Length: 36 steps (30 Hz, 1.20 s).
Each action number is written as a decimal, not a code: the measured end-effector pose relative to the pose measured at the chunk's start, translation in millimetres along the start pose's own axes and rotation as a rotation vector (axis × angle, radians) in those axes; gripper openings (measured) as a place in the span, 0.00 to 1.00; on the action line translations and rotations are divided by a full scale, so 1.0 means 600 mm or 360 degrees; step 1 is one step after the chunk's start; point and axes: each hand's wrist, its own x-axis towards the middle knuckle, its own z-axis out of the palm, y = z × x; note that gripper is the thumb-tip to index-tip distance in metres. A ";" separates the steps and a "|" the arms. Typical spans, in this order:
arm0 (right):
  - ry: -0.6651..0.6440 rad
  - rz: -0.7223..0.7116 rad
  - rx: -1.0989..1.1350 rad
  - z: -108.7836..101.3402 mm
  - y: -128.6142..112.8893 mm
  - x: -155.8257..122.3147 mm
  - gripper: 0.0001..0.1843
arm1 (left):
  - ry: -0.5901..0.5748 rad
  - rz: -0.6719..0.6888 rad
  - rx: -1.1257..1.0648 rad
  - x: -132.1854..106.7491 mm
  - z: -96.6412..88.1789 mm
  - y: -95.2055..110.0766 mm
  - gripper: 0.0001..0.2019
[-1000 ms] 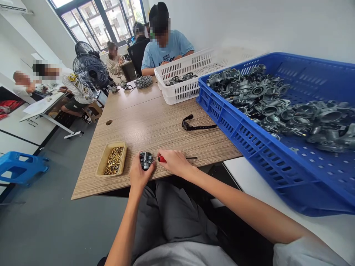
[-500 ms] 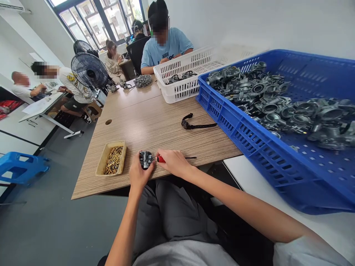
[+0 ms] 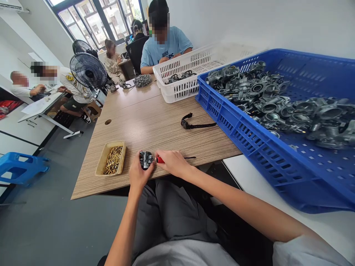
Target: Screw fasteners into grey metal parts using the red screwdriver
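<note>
My left hand [image 3: 138, 171] is closed around a grey metal carburetor body [image 3: 145, 159] at the table's near edge, thumb on its near side. My right hand [image 3: 173, 162] is closed on a red-handled screwdriver [image 3: 160, 160], its fingertips close by the right side of the carburetor. A thin dark shaft [image 3: 190, 157] sticks out beyond the right hand, pointing right; the hand covers the stretch between it and the red handle. Whether the fingertips also pinch a small part cannot be made out. Left of my left hand stands a cream tray [image 3: 97, 169] of small brass pieces [image 3: 113, 160].
A black wristwatch [image 3: 186, 123] lies ahead on the wooden table [image 3: 138, 125]. To the right, a large blue crate [image 3: 235, 127] holds many carburetor bodies [image 3: 269, 98]. Behind it is a white basket [image 3: 177, 94] with metal parts. A person [image 3: 166, 46] sits across the table.
Both hands stay almost in place at the carburetor, with at most a slight shift of the right fingers. The whole view has drifted very slightly.
</note>
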 end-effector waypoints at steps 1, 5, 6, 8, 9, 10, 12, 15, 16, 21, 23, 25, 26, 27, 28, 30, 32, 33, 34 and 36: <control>-0.0007 -0.0001 -0.0007 0.001 0.000 0.000 0.09 | 0.0003 0.0002 0.0003 0.000 0.000 0.000 0.33; -0.0011 -0.0017 -0.0030 0.004 0.002 0.000 0.09 | 0.0010 0.0001 0.0006 0.000 0.000 0.000 0.33; -0.0009 -0.0021 -0.0036 0.004 0.002 0.000 0.09 | 0.0010 -0.0002 0.0003 0.000 0.000 0.000 0.33; -0.0011 -0.0030 -0.0045 0.004 0.002 -0.001 0.08 | 0.0012 -0.0008 -0.0001 0.000 0.001 0.001 0.33; -0.0018 -0.0033 -0.0050 0.004 0.002 -0.001 0.08 | 0.0014 -0.0011 -0.0003 -0.001 0.001 0.001 0.33; -0.0025 -0.0035 -0.0053 0.003 0.002 -0.001 0.08 | 0.0018 -0.0012 -0.0004 -0.001 0.001 0.001 0.33; -0.0034 -0.0041 -0.0057 0.002 0.001 -0.001 0.08 | 0.0022 -0.0012 -0.0003 -0.001 0.002 0.000 0.33; -0.0034 -0.0043 -0.0050 0.001 0.001 -0.002 0.08 | 0.0016 0.0013 -0.0002 -0.002 0.002 -0.002 0.34; -0.0032 -0.0042 -0.0044 0.002 0.001 -0.002 0.08 | 0.0011 0.0024 -0.0002 -0.002 0.002 -0.003 0.34; -0.0023 -0.0054 -0.0021 0.004 0.002 -0.001 0.08 | 0.0001 0.0051 -0.0006 -0.002 0.001 -0.005 0.34; -0.0018 -0.0063 -0.0015 0.004 0.002 -0.001 0.08 | -0.0007 0.0060 -0.0011 -0.001 0.001 -0.005 0.34; -0.0015 -0.0066 -0.0014 0.003 0.001 -0.002 0.08 | -0.0018 0.0071 -0.0015 -0.001 0.000 -0.004 0.34; -0.0017 -0.0065 -0.0016 0.002 0.000 -0.002 0.08 | -0.0022 0.0074 -0.0016 -0.001 0.000 -0.004 0.34; -0.0020 -0.0062 -0.0021 0.001 -0.001 -0.002 0.08 | -0.0027 0.0076 -0.0017 -0.001 0.000 -0.004 0.34; -0.0023 -0.0060 -0.0024 0.000 -0.002 -0.002 0.08 | -0.0031 0.0079 -0.0018 -0.001 -0.001 -0.004 0.34; -0.0023 -0.0057 -0.0026 0.000 -0.002 -0.003 0.08 | -0.0034 0.0096 -0.0024 -0.001 -0.001 -0.004 0.34; -0.0020 -0.0059 -0.0021 0.001 -0.002 -0.002 0.08 | -0.0052 0.0130 -0.0030 -0.001 -0.002 -0.005 0.34; -0.0019 -0.0065 -0.0019 0.003 -0.001 -0.002 0.08 | -0.0066 0.0147 -0.0032 -0.001 -0.003 -0.005 0.34; -0.0018 -0.0072 -0.0017 0.004 -0.001 -0.002 0.08 | -0.0081 0.0160 -0.0034 -0.001 -0.003 -0.006 0.35; -0.0016 -0.0082 -0.0015 0.008 0.000 -0.002 0.08 | -0.0105 0.0176 -0.0036 -0.001 -0.003 -0.006 0.35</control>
